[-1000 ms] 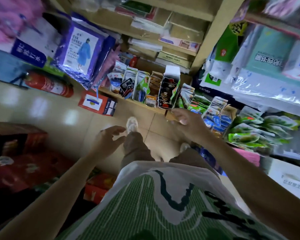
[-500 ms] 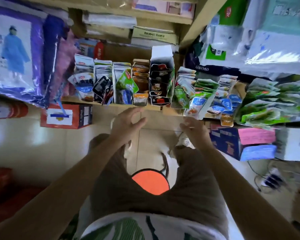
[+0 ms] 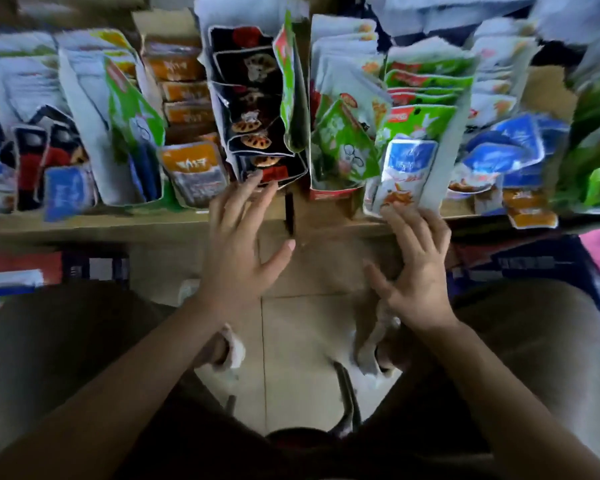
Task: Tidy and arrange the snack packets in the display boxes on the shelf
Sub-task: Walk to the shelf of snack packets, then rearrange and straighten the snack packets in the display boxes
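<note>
Wooden shelf [image 3: 84, 225] runs across the upper half of the view, low above a tiled floor [image 3: 309, 334]. It carries a row of boxes with snack packets, from 9 o'clock to 3 o'clock.

At 12 o'clock stands the black box [image 3: 253, 109]. Its dark packets sit one behind the other, fairly in order, but a green packet [image 3: 288, 81] is stuck along its right wall and, I think, does not belong there. The left hand [image 3: 238, 251] is flat, with fingers straight and spread wide, and holds nothing. Its fingertips [image 3: 257, 176] reach the front packet of this box and seem to touch it.

At 1 o'clock a blue packet [image 3: 407, 174] leans out in front of a box of green packets [image 3: 423, 79]. The right hand [image 3: 418, 271] is also wide and holds nothing. Its straight fingers lie at the lower edge of the blue packet, as if to push it back or lift it.

In my judgement the task is only at its start. Both hands have arrived at the boxes, but no packet is taken yet. Much is left to do:
- The orange packets [image 3: 187, 168] at 11 o'clock slide forward.
- The red packets [image 3: 32, 161] at 9 o'clock are tilted and mixed with blue ones.
- A loose packet [image 3: 530, 211] at 3 o'clock hangs over the shelf edge.

The view is blurred, so I cannot tell the finer disorder inside each box.
</note>
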